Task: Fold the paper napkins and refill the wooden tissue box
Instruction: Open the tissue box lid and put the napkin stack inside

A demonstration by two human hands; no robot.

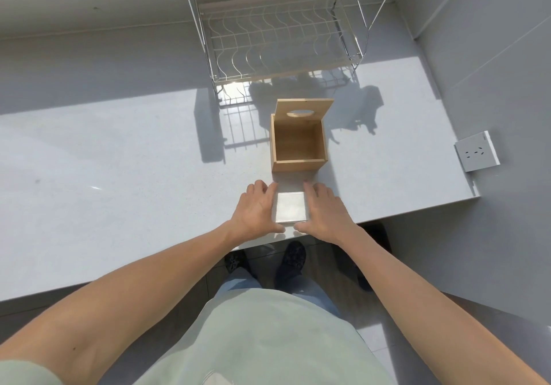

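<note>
A square stack of folded white paper napkins (290, 207) lies on the white counter near its front edge. My left hand (256, 208) presses against the stack's left side and my right hand (325, 208) against its right side, thumbs at the near edge. Just beyond the stack stands the wooden tissue box (298, 165). Its inside looks empty, and its lid (304, 109), with an oval slot, is tipped up at the back.
A white wire dish rack (280, 41) stands at the back of the counter (119, 176) behind the box. A wall socket (477, 152) sits on the right wall. The counter's front edge runs just below my hands.
</note>
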